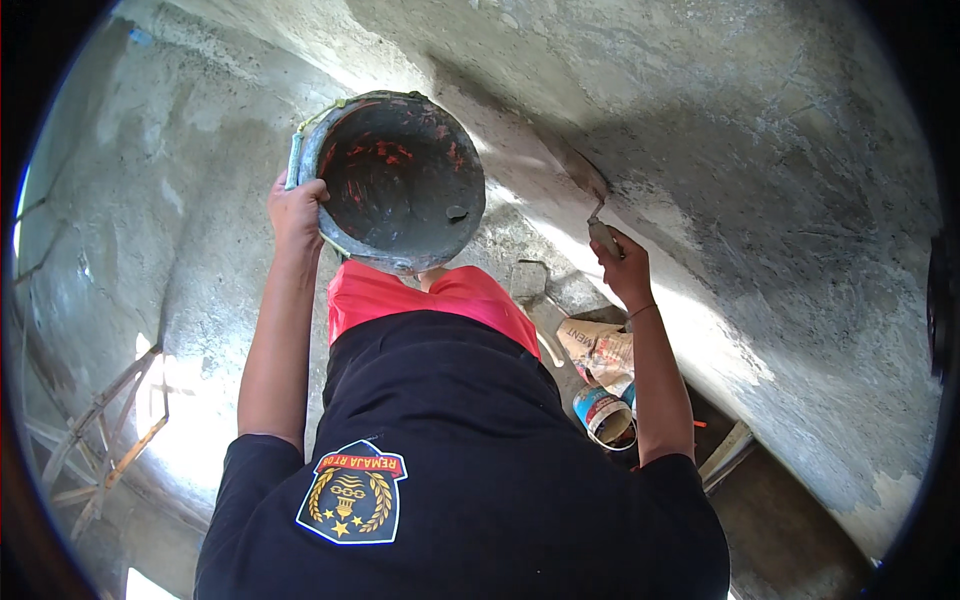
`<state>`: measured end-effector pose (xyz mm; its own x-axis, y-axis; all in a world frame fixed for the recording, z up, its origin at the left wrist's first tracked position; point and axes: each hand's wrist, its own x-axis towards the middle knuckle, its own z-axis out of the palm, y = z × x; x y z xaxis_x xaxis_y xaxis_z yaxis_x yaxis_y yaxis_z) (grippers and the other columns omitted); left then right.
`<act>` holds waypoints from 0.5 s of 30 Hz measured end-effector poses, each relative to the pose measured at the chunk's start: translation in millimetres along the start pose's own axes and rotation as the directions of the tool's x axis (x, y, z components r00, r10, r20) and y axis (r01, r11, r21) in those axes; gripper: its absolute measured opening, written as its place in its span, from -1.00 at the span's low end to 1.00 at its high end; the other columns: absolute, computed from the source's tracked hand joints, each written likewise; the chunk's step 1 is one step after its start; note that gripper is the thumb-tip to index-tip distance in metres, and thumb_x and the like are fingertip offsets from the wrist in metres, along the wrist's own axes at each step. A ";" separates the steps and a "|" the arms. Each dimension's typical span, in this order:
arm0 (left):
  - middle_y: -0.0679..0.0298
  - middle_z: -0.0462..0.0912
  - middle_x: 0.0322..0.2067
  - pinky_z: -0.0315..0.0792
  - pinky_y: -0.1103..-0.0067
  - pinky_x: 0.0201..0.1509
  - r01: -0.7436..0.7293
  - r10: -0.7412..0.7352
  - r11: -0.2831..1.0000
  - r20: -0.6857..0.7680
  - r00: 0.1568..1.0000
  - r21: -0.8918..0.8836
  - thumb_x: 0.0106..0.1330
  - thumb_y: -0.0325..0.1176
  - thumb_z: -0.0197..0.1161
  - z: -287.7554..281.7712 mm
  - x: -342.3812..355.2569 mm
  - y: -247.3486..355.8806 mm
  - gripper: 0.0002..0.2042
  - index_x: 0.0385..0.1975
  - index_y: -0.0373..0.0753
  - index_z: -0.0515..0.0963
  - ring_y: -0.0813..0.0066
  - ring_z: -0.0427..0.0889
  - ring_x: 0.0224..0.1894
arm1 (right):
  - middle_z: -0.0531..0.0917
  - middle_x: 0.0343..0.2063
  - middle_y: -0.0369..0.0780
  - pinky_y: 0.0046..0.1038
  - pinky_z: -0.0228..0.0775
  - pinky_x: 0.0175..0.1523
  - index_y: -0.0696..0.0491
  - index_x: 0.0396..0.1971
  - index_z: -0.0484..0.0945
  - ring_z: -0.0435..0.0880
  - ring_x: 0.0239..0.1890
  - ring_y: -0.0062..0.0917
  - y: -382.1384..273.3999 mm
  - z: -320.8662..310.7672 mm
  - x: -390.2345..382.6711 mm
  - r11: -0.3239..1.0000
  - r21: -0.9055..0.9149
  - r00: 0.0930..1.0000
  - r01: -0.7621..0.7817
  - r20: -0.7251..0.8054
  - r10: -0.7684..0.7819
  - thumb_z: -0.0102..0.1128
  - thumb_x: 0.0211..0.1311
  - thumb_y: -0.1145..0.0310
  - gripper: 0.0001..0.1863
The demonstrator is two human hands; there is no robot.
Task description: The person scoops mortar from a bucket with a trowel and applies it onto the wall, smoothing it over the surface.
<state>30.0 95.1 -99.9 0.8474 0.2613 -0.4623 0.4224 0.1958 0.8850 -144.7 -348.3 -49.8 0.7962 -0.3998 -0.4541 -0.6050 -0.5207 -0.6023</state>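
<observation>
My left hand [297, 213] grips the near left rim of a dark bucket [400, 185], thumb over the edge. The bucket is tilted so its inside faces me; grey mortar smears and reddish patches coat its wall, and a small lump sticks low on the right. In my right hand [627, 268] is the handle of a trowel [603, 236], fingers closed round it. The trowel's blade lies against the rough grey wall [760, 230] to the right, beside a darker, wet-looking strip. How firmly the blade presses I cannot tell.
Below my right forearm lie a paper cement sack [600, 350] and a blue-and-white paint pail [604, 414]. Wooden boards [728, 455] lean near the wall's foot. A wooden frame [105, 440] stands at the lower left, on the far side of my left arm.
</observation>
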 end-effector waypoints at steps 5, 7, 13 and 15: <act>0.36 0.47 -0.59 0.30 0.65 -0.53 0.005 -0.005 1.000 0.014 1.000 -0.024 -0.18 -0.67 0.16 -0.4 -0.7 -0.4 -0.76 -0.42 -0.33 0.49 0.60 0.41 -0.62 | 0.73 -0.32 -0.14 -0.50 0.48 -0.18 0.15 -0.02 0.60 0.66 -0.35 -0.54 -0.9 2.4 -10.2 0.984 -0.175 0.996 -0.044 0.064 0.056 0.37 0.16 0.20 -0.55; 0.36 0.47 -0.59 0.31 0.65 -0.54 -0.002 0.003 1.000 0.015 1.000 -0.031 -0.18 -0.67 0.16 0.0 -1.3 0.1 -0.76 -0.42 -0.33 0.48 0.60 0.41 -0.62 | 0.73 -0.33 -0.12 -0.46 0.49 -0.15 0.15 -0.01 0.59 0.66 -0.35 -0.50 -2.0 3.2 -14.2 0.986 -0.127 0.993 0.104 0.071 -0.096 0.37 0.16 0.19 -0.54; 0.36 0.47 -0.60 0.32 0.66 -0.53 -0.006 0.007 0.999 0.016 1.000 -0.031 -0.18 -0.67 0.16 0.0 -1.5 -1.6 -0.76 -0.42 -0.33 0.49 0.60 0.41 -0.62 | 0.53 -0.66 -0.33 -0.59 0.29 -0.62 0.08 0.00 0.61 0.42 -0.73 -0.73 -22.2 3.7 -4.3 0.996 0.021 0.994 -0.090 0.057 0.089 0.35 0.18 0.13 -0.55; 0.37 0.48 -0.60 0.32 0.66 -0.53 0.001 0.000 0.999 0.023 1.000 -0.040 -0.18 -0.67 0.16 -2.4 -0.8 -5.6 -0.76 -0.42 -0.33 0.49 0.61 0.41 -0.62 | 0.53 -0.69 -0.33 -0.58 0.29 -0.61 0.09 0.01 0.61 0.42 -0.72 -0.72 -14.1 8.5 -8.3 0.977 -0.065 0.971 -0.202 0.118 0.209 0.34 0.19 0.15 -0.55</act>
<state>26.2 96.1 -104.7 0.8545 0.2399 -0.4607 0.4099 0.2334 0.8818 -142.8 -331.3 -43.1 0.6471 -0.4081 -0.6440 -0.7526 -0.4768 -0.4541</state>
